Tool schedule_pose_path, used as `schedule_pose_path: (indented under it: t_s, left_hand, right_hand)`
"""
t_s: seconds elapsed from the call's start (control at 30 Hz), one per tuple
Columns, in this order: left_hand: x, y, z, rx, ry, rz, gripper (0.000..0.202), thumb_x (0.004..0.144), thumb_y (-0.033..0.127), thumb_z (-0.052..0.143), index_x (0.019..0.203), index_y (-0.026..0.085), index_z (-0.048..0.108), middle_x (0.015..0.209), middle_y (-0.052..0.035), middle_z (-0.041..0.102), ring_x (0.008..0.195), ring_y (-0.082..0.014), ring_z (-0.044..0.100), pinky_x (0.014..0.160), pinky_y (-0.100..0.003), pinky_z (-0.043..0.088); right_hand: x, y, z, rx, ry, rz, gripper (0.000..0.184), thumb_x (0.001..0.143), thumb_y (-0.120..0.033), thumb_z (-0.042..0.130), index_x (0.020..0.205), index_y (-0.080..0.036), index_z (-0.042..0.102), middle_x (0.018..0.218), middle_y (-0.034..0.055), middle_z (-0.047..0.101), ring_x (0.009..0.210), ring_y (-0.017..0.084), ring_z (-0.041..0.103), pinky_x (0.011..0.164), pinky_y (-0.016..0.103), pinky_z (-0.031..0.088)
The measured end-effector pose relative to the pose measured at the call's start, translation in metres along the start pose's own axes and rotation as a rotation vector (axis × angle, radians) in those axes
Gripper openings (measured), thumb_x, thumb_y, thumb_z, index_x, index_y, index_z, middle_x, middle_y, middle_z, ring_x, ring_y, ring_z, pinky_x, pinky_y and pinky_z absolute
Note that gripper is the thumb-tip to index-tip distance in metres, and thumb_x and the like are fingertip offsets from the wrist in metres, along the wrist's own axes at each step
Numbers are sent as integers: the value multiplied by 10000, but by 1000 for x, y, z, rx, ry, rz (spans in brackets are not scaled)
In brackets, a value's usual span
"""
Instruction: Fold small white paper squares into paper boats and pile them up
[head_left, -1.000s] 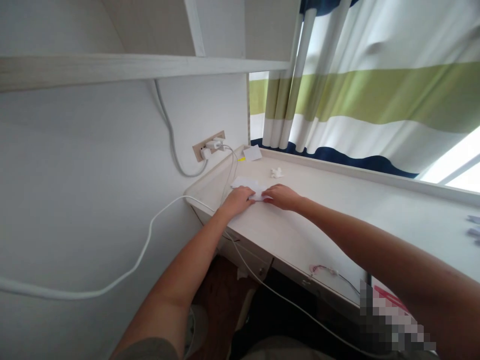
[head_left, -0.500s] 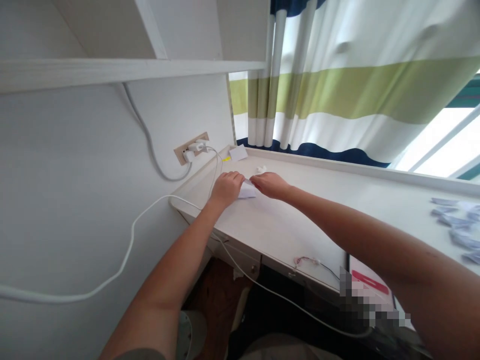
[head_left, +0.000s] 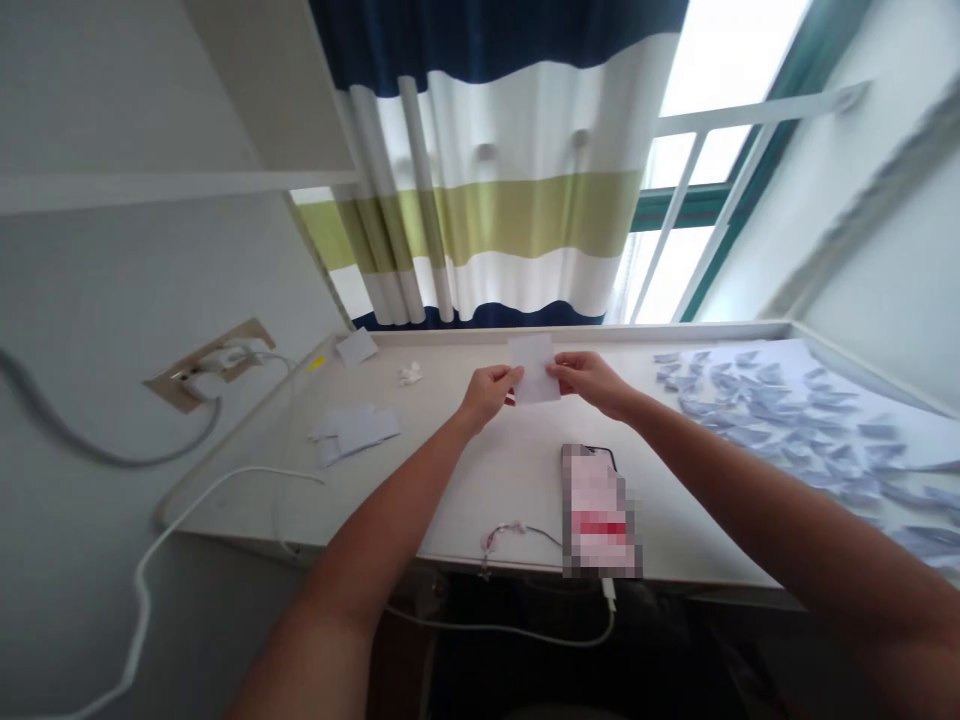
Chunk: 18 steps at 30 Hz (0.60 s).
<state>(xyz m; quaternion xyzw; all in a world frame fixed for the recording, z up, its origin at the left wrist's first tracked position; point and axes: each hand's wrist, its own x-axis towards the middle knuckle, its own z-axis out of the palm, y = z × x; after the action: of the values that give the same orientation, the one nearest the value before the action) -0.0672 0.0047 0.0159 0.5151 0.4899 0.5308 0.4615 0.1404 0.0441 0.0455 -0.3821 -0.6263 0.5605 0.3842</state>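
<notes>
A small white sheet of paper [head_left: 535, 368] is held up over the desk between my two hands. My left hand [head_left: 489, 393] pinches its left edge between thumb and fingers. The opposite edge is pinched by my right hand [head_left: 589, 380]. The sheet looks flat, with no fold that I can make out. To the left, a loose stack of white paper pieces [head_left: 364, 432] lies on the desk. Many small folded paper pieces [head_left: 772, 400] are spread over the right side, beyond my right forearm.
A phone [head_left: 598, 510], partly blurred out, lies near the front edge of the white desk [head_left: 465, 490], with a charging cable [head_left: 609, 597] below it. White earbuds [head_left: 409, 374] and another paper piece [head_left: 357, 346] lie toward the back left. Plugs fill a wall socket [head_left: 210, 365].
The view has swung right, bringing the phone and folded pieces into sight. My hands have moved from the paper at the desk's left, and now hold one sheet raised between them.
</notes>
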Motion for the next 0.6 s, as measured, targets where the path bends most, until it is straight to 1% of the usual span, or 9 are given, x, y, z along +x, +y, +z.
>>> schedule_pose_path:
  t_s: [0.1,0.17,0.23,0.27,0.37,0.43,0.47,0.5,0.6]
  left_hand:
    - [17,-10,35,6,-138,-18,495,817,620,875,758,147,741,755,-45,714,695,-140,655,585,-249,585]
    - [23,-21,49,-27,-121,-28,484,782,609,905,815,153,744,760,-35,728,688,-140,664,611,-261,599]
    - [24,-31,56,-90,-52,-60,477,743,564,937,918,169,734,777,-20,750,686,-146,682,637,-282,616]
    - [24,-36,58,-118,-39,-78,476,737,526,942,982,175,733,795,-17,763,691,-152,692,647,-295,624]
    - [19,-43,55,-113,-97,-86,391,790,429,870,1079,189,759,851,-16,772,756,-160,722,723,-323,651]
    - [15,-42,50,-125,-133,-62,293,833,402,785,1033,188,787,956,-48,790,866,-181,749,775,-333,659]
    - [13,-41,48,-131,-181,-65,282,837,401,765,1007,179,798,1002,-71,798,908,-197,754,786,-343,661]
    - [12,-39,47,-129,-216,-72,295,840,419,759,987,168,807,1015,-85,799,905,-204,753,774,-347,659]
    - [8,-35,46,-92,-203,-29,350,797,442,835,996,154,817,916,-63,781,790,-164,710,710,-302,617]
  right_hand:
    - [-11,17,-37,5,69,5,333,745,-427,937,763,-152,751,741,39,748,696,167,678,699,328,605]
    - [-14,29,-49,87,72,4,329,713,-418,939,799,-161,753,759,31,754,706,173,690,704,338,612]
    - [-15,41,-52,189,81,10,333,689,-363,934,909,-178,767,798,18,766,726,181,710,718,350,628]
    - [-16,46,-53,236,82,22,330,686,-335,921,937,-184,769,789,7,758,720,179,710,728,358,638]
    - [-19,57,-54,314,9,23,177,765,-292,833,890,-183,771,832,20,745,775,189,722,811,408,673]
    - [-21,61,-56,346,-42,20,111,810,-264,769,865,-169,775,890,46,739,813,202,737,868,438,677]
    - [-22,61,-58,351,-66,32,95,824,-251,741,848,-163,768,893,57,734,820,204,736,872,431,673]
    - [-23,61,-59,341,-83,48,91,834,-244,716,822,-162,754,874,63,727,813,203,728,842,404,665]
    - [-25,58,-61,261,-116,71,183,862,-273,674,703,-185,656,748,32,646,718,172,654,718,322,611]
